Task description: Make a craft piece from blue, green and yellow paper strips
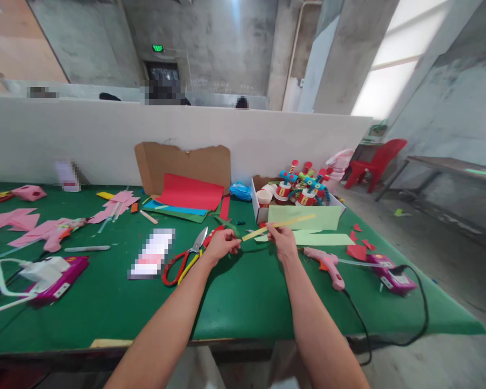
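Observation:
My right hand (283,242) pinches a narrow yellow paper strip (297,220) between thumb and fingers. The strip slants up to the right, and its lower left end comes close to my left hand (223,246). The left fingers are closed together; what they hold, if anything, is too small to tell. A curved green strip (231,227) lies just behind them. Left of that hand are red-handled scissors (181,266) and a yellow-handled tool (190,267), partly covered by the wrist. Light green paper sheets (324,239) lie beyond my right hand.
A pink glue gun (328,265) with its cord lies at right, near a purple power strip (391,275). A white box (259,212) of paper-cup figures stands behind. Red paper (192,193) leans on cardboard (182,162). Another glue gun (55,237) and power strip (60,283) are at left.

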Demonstrator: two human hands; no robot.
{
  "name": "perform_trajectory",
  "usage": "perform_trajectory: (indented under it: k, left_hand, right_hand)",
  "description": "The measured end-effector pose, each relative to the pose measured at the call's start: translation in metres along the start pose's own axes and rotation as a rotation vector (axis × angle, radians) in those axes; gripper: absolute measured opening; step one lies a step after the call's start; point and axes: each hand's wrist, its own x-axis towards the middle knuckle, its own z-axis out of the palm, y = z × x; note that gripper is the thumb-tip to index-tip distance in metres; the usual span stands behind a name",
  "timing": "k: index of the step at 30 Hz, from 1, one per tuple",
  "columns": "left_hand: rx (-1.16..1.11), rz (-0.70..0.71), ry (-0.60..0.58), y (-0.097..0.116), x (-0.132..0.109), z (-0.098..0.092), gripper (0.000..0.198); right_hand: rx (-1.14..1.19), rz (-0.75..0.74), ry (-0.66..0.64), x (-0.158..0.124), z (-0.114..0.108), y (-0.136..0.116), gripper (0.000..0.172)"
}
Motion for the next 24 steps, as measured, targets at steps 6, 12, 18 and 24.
perform_trajectory:
  k: [6, 12, 18, 24]
  left_hand:
    - [0.034, -0.011, -0.018, 0.0004, -0.0010, 0.0003, 0.018]
    - [0.026, -0.006, -0.006, 0.0004, -0.0008, 0.0004, 0.016]
    - [0.021, 0.007, 0.002, -0.0010, 0.0001, 0.0001, 0.013]
    - [0.054, 0.015, -0.001, -0.0020, 0.0010, 0.0004, 0.016]
  right_hand:
    - [0.115, 0.030, -0.051, -0.0004, -0.0003, 0.0004, 0.037]
    - [0.199, 0.062, -0.056, -0.0039, 0.0008, -0.0042, 0.036]
    - [0.144, 0.077, -0.112, -0.0051, 0.0015, -0.0036, 0.038]
    - [0.031, 0.069, -0.074, -0.0040, 0.0021, 0.0010, 0.035]
